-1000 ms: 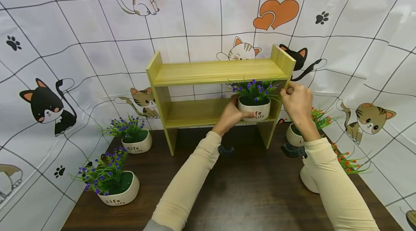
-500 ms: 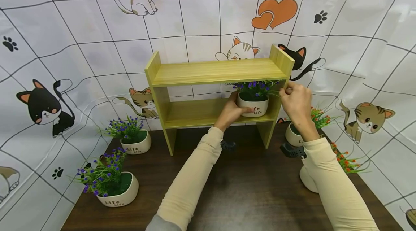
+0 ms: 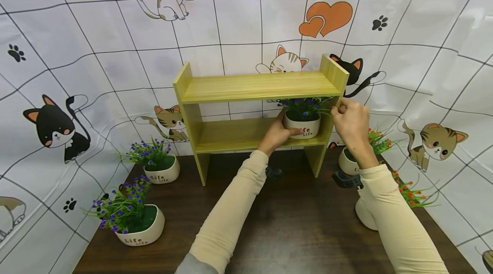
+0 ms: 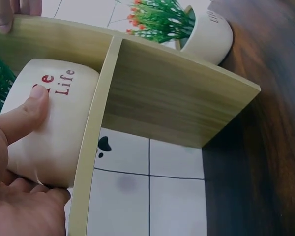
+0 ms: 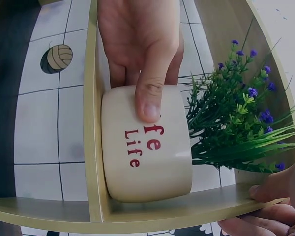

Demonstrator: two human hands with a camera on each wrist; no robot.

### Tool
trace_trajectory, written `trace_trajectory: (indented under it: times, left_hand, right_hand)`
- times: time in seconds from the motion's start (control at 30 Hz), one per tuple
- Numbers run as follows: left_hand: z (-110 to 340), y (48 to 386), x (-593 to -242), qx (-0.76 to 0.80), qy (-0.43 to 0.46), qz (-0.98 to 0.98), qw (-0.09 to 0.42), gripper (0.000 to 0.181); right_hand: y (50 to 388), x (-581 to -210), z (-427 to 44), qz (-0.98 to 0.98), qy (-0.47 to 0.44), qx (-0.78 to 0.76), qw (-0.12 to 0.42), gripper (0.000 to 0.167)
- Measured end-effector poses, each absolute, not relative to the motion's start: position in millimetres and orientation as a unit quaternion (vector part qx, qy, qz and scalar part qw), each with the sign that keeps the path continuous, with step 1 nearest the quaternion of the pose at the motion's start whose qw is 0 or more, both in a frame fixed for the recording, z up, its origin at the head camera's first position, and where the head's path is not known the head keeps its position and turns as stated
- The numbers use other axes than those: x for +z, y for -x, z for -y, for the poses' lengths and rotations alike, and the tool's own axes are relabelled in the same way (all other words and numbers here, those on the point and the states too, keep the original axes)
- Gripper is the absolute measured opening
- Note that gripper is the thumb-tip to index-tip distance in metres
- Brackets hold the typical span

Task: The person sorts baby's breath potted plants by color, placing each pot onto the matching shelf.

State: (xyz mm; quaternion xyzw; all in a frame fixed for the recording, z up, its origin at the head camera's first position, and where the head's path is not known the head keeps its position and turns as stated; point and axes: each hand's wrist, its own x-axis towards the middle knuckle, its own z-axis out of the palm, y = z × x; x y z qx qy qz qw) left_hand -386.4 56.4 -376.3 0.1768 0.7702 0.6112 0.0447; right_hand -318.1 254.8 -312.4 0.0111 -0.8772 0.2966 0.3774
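My left hand [image 3: 276, 133] holds a white flowerpot [image 3: 310, 127] with purple flowers and red "Life" lettering, at the right end of the wooden shelf's [image 3: 231, 143] lower board. In the left wrist view, the thumb presses the front of the pot [image 4: 59, 128] and the other fingers lie behind its side. The right wrist view has the pot [image 5: 152, 172] resting on the board, leaves leaning to the side panel. My right hand [image 3: 352, 122] pinches the front edge of that right panel; its thumb and fingers [image 5: 270, 214] sit on either side.
Two purple-flowered pots [image 3: 163, 173] [image 3: 148, 233] stand on the dark table [image 3: 285, 222] at left. At right are two orange-flowered pots [image 3: 348, 163] [image 3: 365, 214], partly behind my right arm. A cat-patterned wall [image 3: 239, 17] rises behind the shelf.
My left hand has moved the flowerpot back, deeper onto the lower board, so its flowers now sit under the top board. The right hand stays on the side panel.
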Motion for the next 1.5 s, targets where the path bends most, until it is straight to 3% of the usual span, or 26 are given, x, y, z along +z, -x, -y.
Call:
trace_trajectory:
  times: [0.53, 1.23, 1.5]
  left_hand:
    - [-57, 383, -377, 0.591, -0.189, -0.783, 0.052, 0.116]
    - [-27, 367, -367, 0.597, -0.188, -0.780, 0.004, 0.081]
    - [4, 358, -367, 0.600, -0.209, -0.772, -0.016, 0.049]
  right_hand:
    - [315, -312, -249, 0.877, -0.013, 0.298, 0.376, 0.025]
    - [315, -312, -253, 0.876, -0.003, 0.299, 0.379, 0.028]
    - [315, -310, -251, 0.876, -0.001, 0.303, 0.374, 0.029]
